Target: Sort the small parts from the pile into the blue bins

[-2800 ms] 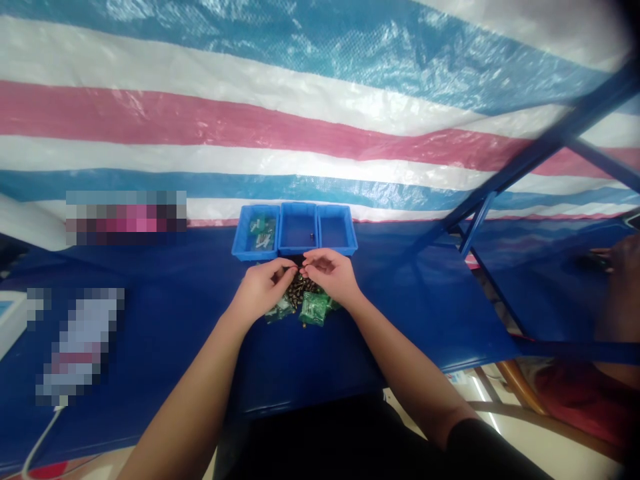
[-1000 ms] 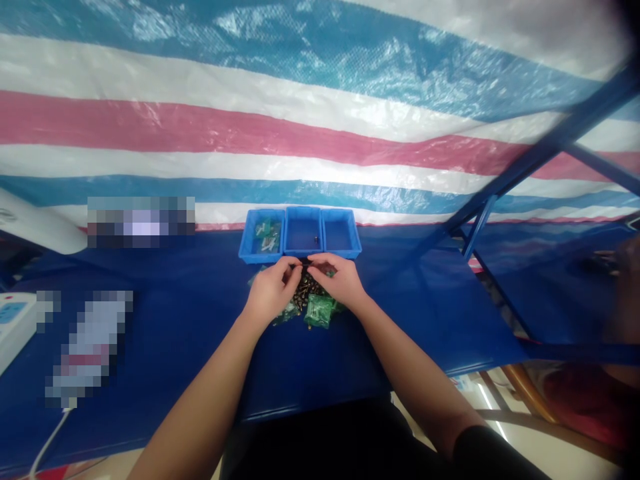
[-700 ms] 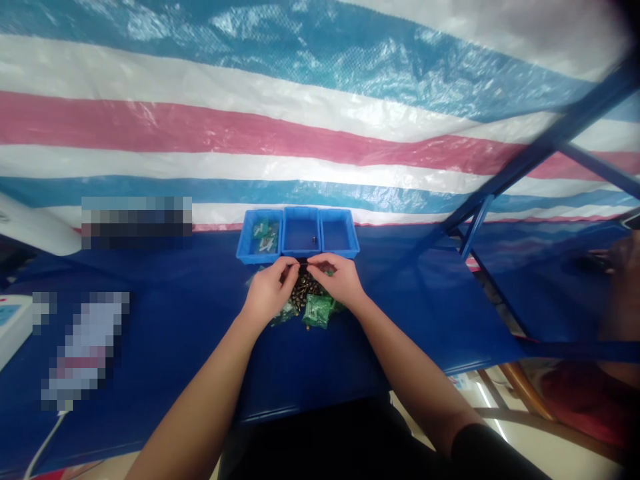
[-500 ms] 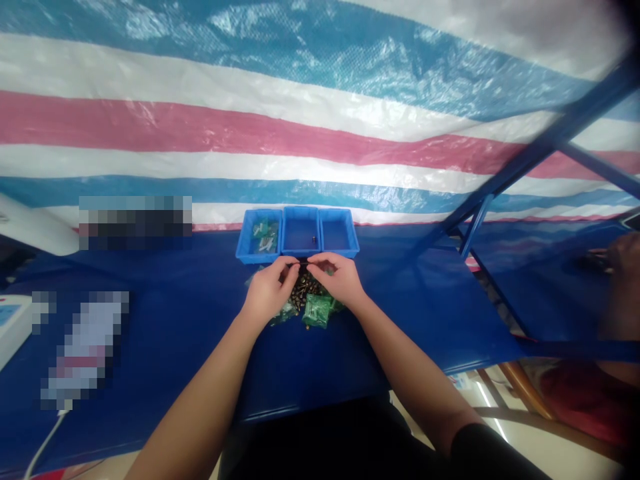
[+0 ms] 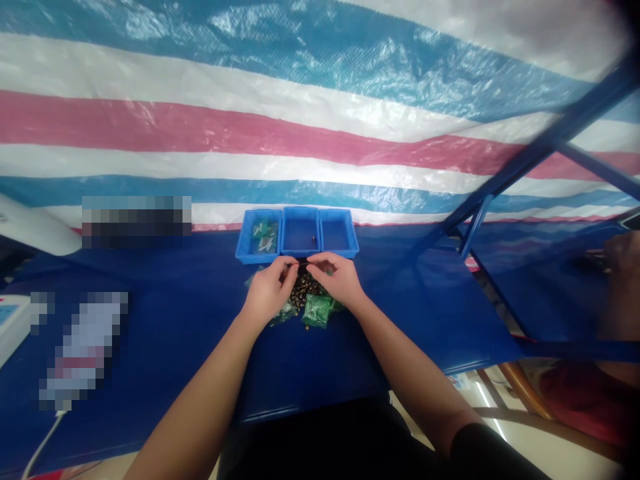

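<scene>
My left hand (image 5: 270, 288) and my right hand (image 5: 340, 277) meet fingertip to fingertip in front of the blue bins. Both are closed in a pinch on a small dark thin part (image 5: 303, 265), too small to name. Beneath them lies a pile of small brass-and-dark metal pieces (image 5: 303, 292), partly hidden by my fingers. A green plastic packet (image 5: 317, 311) rests at the pile's near side, and a clear greenish packet (image 5: 284, 313) lies by my left hand.
Three blue bins stand in a row: the left bin (image 5: 241, 250) has small packets, the middle bin (image 5: 295, 243) one small dark piece, the right bin (image 5: 339, 235). A blurred-out flat object (image 5: 90, 347) with a white cable lies left. A blue metal frame (image 5: 525, 160) and another person's arm (image 5: 623, 287) are right.
</scene>
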A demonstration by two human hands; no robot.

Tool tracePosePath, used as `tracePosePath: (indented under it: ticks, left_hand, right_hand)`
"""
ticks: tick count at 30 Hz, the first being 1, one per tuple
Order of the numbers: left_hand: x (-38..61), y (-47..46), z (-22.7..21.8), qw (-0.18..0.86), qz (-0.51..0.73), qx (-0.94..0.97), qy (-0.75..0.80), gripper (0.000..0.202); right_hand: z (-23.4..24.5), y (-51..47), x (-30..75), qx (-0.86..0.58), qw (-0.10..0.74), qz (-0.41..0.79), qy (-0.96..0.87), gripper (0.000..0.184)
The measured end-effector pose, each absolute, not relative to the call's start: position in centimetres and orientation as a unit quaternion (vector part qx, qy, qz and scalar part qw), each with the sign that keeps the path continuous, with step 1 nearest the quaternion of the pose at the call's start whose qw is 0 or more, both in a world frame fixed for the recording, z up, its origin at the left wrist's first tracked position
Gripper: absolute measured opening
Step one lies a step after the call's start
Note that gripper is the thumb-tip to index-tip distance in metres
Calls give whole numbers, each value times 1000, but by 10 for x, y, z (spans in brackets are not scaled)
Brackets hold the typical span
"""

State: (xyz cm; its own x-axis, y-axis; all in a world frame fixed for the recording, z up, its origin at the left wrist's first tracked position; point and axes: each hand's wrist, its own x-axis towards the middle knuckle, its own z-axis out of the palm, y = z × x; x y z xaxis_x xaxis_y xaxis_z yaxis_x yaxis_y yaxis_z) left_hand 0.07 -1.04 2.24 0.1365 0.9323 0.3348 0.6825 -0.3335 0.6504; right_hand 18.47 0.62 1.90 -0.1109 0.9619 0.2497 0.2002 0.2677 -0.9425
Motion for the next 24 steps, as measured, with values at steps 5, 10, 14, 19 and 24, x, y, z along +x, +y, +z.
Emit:
tracePosePath:
  ticks: [5, 10, 14, 19, 24]
  left_hand:
    - [1, -11, 25, 185, 349, 731, 556, 26]
    - [1, -11, 23, 189, 354, 731, 552, 27]
    - [1, -11, 21, 184, 366, 737, 537, 29]
    - [1, -10, 20, 178, 375, 738, 532, 26]
    - [1, -11, 23, 171, 366, 739, 539, 26]
  right_hand:
    - [19, 6, 184, -459, 477, 391, -639, 22]
    - [17, 7, 184, -465, 487, 388, -630, 21]
    - [14, 8, 184, -460, 493, 397, -623, 21]
    - [15, 7, 184, -461, 491, 396, -624, 20]
    - [17, 6, 184, -454, 490, 401, -627, 23]
